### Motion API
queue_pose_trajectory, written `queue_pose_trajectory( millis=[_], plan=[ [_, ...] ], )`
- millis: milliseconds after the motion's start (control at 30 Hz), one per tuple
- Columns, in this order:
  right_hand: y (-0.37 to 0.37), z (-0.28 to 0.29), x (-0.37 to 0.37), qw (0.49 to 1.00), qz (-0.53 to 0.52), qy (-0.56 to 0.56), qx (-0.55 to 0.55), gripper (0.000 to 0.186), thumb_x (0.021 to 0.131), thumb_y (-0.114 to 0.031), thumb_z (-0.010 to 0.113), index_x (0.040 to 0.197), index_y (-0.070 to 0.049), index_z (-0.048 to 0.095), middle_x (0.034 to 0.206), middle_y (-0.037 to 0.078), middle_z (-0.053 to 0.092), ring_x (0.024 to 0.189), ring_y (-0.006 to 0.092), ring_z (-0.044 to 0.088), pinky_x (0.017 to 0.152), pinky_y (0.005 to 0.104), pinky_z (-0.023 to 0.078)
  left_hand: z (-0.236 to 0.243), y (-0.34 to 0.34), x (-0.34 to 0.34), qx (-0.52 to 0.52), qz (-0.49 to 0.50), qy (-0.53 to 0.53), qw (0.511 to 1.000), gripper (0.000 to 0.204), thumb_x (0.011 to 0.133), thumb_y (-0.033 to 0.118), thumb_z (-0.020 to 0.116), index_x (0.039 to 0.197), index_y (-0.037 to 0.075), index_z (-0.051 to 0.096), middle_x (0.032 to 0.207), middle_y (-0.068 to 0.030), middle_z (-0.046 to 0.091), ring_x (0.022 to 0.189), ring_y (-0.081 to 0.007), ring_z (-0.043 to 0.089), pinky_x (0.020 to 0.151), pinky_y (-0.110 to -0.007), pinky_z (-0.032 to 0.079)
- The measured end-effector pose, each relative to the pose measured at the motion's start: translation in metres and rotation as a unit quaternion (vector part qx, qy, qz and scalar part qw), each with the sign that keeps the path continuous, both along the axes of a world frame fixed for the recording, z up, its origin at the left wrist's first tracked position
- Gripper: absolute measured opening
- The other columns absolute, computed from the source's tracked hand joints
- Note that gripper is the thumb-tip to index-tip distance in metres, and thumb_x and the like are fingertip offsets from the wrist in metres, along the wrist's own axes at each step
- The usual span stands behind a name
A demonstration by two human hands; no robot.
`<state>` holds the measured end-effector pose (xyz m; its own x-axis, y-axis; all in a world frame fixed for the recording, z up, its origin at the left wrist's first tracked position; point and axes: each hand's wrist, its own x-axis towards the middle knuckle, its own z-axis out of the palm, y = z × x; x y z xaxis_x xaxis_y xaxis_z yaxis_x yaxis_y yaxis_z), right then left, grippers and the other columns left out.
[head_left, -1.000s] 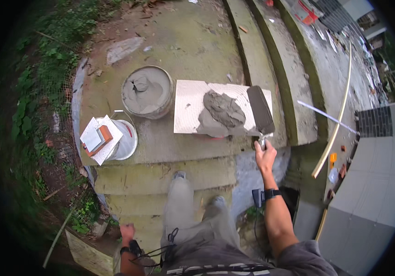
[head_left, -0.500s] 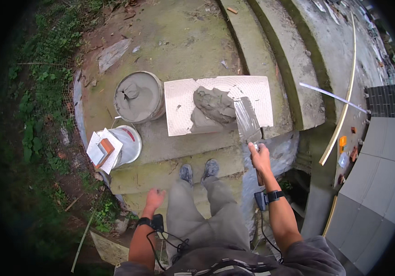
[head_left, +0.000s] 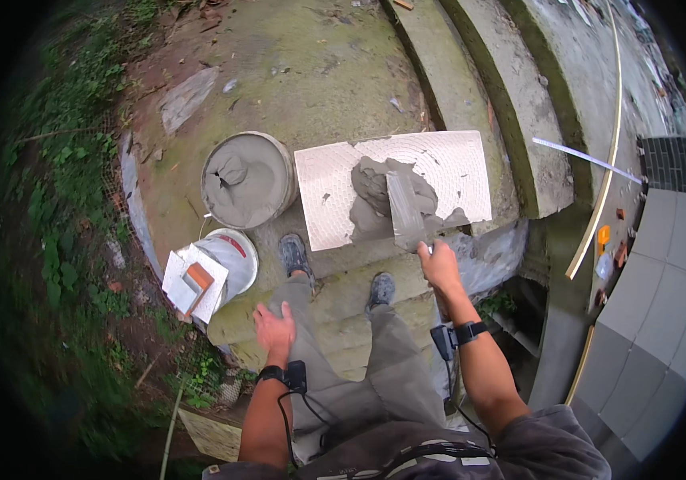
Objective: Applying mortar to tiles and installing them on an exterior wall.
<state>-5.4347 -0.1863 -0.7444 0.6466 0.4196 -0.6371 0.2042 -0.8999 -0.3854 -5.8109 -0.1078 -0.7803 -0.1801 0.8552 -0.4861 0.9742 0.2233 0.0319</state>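
Right hand (head_left: pixel 440 266): fingers closed round the handle of a trowel (head_left: pixel 404 210); blade now lies in the mortar (head_left: pixel 379 196) heaped on the tile (head_left: pixel 455 168), having swung in from the tile's right edge a second ago; spreading looks under way. Left hand (head_left: pixel 276 330): fingers spread, holding nothing, resting against the thigh; a moment ago lower and out of the way. Tile: flat on the concrete step (head_left: pixel 335 72), back upward. Bucket (head_left: pixel 247 180) of mortar: just left of tile. White tub (head_left: pixel 227 260) with pads: near the left foot.
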Motion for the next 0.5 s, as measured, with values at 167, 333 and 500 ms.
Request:
queue_pose_trajectory(
  millis=[167, 333, 500],
  plan=[
    [0.053, -0.113, -0.045, 0.997, -0.078, 0.013, 0.024, 0.046, 0.095, -0.035, 0.06, 0.097, 0.011, 0.066, 0.095, 0.034, 0.068, 0.099, 0.0493, 0.067, 0.087, 0.0539, 0.053, -0.006, 0.054, 0.023, -0.055, -0.032, 0.011, 0.998, 0.069, 0.092, 0.046, 0.061, 0.139, -0.001, 0.045, 0.131, -0.0266, 0.054, 0.118, -0.0439, 0.057, 0.098, -0.051, 0.047],
    [0.098, -0.065, -0.08, 0.994, 0.092, -0.045, -0.037, 0.038, 0.093, -0.028, 0.059, 0.101, 0.009, 0.062, 0.096, 0.032, 0.07, 0.093, 0.0471, 0.069, 0.082, 0.0539, 0.056, -0.017, 0.054, -0.007, -0.044, -0.027, 0.041, 0.998, 0.068, 0.091, 0.044, 0.062, 0.14, 0.0, 0.047, 0.133, -0.0248, 0.055, 0.117, -0.0422, 0.059, 0.097, -0.05, 0.049],
    [0.052, -0.012, -0.056, 0.941, 0.287, -0.127, -0.123, 0.021, 0.092, -0.011, 0.054, 0.107, 0.003, 0.057, 0.091, 0.027, 0.071, 0.081, 0.0398, 0.073, 0.071, 0.0466, 0.06, -0.013, 0.052, 0.008, -0.006, -0.012, 0.047, 0.999, 0.064, 0.091, 0.043, 0.063, 0.137, 0.0, 0.052, 0.132, -0.0232, 0.056, 0.116, -0.0409, 0.06, 0.096, -0.05, 0.05]
  ],
)
